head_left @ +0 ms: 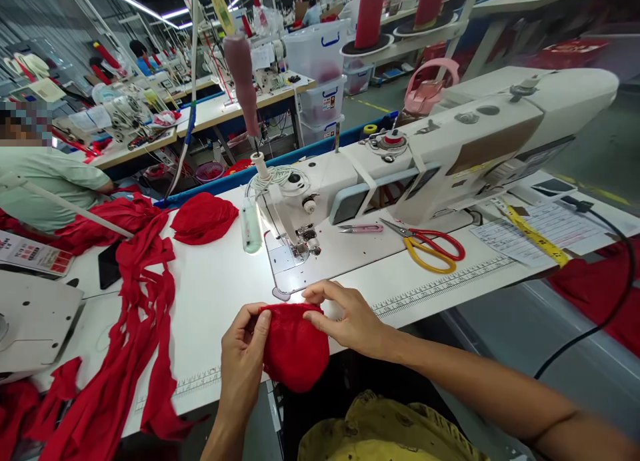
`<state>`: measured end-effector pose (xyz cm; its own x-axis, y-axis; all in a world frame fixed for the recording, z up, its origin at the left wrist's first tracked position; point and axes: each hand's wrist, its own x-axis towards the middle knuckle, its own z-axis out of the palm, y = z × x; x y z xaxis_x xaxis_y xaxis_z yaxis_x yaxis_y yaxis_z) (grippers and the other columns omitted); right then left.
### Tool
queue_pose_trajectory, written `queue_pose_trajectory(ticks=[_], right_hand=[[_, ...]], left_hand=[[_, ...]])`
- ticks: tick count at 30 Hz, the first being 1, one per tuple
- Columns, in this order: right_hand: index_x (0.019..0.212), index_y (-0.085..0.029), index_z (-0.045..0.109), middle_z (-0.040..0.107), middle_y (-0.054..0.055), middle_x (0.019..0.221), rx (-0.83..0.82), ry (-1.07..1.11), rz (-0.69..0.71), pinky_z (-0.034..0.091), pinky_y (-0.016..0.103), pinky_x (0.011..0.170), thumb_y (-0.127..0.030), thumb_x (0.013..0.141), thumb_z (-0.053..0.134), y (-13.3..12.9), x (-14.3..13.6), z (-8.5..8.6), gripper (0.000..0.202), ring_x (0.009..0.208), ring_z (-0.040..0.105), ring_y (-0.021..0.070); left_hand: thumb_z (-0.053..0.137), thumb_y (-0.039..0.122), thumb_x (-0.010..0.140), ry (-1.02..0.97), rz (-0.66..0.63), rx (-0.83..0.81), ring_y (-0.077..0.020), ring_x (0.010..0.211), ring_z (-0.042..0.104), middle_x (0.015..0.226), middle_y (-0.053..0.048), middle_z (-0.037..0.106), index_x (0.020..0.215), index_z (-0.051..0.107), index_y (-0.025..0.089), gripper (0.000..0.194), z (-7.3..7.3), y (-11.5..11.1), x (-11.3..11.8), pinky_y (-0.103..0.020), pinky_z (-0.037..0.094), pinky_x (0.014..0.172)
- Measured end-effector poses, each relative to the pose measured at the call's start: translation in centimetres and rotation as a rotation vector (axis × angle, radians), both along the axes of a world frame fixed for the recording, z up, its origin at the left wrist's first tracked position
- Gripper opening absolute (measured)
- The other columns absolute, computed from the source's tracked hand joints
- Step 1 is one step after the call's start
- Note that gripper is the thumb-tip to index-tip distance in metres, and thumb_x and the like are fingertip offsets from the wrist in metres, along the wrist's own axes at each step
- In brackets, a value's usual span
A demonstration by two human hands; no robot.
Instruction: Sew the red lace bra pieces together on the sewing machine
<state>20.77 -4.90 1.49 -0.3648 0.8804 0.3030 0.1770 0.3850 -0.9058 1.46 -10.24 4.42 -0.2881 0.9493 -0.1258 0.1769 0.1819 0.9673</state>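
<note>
A rounded piece of red fabric (297,351) hangs between my hands at the front edge of the white table. My left hand (245,351) pinches its upper left corner between thumb and fingers. At the upper right edge, my right hand (350,318) grips the fabric between thumb and fingertips. Just beyond my hands stands a white sewing machine (320,188), its needle area (303,244) lit. To the right on the machine bed lie thread snips (361,228) and scissors (433,248) with red and yellow handles.
A pile of red fabric pieces (205,218) sits left of the machine. Long red strips (135,314) trail over the table's left side. Papers (540,231) and a yellow tape measure (537,234) lie at right. A co-worker (55,181) sits at far left.
</note>
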Motion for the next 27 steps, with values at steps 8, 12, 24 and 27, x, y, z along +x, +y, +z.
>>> queue_pose_trajectory(ticks=[8,12,24,27], right_hand=[[0.095,-0.022,0.058,0.069,0.004,0.095,0.367,-0.054,0.009,0.048,0.032,0.082,-0.013,0.097,0.049,0.2,0.0,-0.4,0.012,0.09,0.064,0.0169],[0.095,-0.022,0.057,0.07,0.004,0.094,0.382,-0.051,0.067,0.045,0.035,0.086,-0.015,0.098,0.051,0.4,-0.2,-0.6,0.009,0.091,0.064,0.0172],[0.085,-0.02,0.071,0.074,0.004,0.093,-0.241,0.27,0.211,0.053,0.033,0.088,-0.033,0.089,0.067,0.9,-2.0,0.4,0.015,0.092,0.069,0.0197],[0.079,-0.02,0.07,0.074,0.002,0.088,-0.253,0.29,0.166,0.052,0.03,0.083,-0.027,0.083,0.069,0.9,-2.3,1.1,0.008,0.085,0.068,0.0178]], left_hand=[[0.067,0.054,0.083,-0.035,-0.045,-0.042,-0.014,0.068,0.056,0.076,0.0,0.065,0.092,0.066,0.02,0.035,0.4,0.1,0.4,-0.021,0.046,0.059],[0.067,0.055,0.083,-0.001,-0.048,-0.05,-0.0138,0.065,0.054,0.074,0.0,0.063,0.095,0.067,0.019,0.037,0.7,-0.2,0.0,-0.022,0.044,0.057],[0.071,0.054,0.079,0.001,0.012,-0.044,-0.0118,0.06,0.05,0.071,0.0,0.06,0.088,0.065,0.018,0.038,2.1,-1.2,-1.7,-0.02,0.041,0.05],[0.073,0.053,0.079,-0.072,0.032,-0.067,-0.0116,0.06,0.051,0.072,0.001,0.06,0.09,0.064,0.019,0.038,1.6,-1.2,-2.3,-0.021,0.043,0.052]])
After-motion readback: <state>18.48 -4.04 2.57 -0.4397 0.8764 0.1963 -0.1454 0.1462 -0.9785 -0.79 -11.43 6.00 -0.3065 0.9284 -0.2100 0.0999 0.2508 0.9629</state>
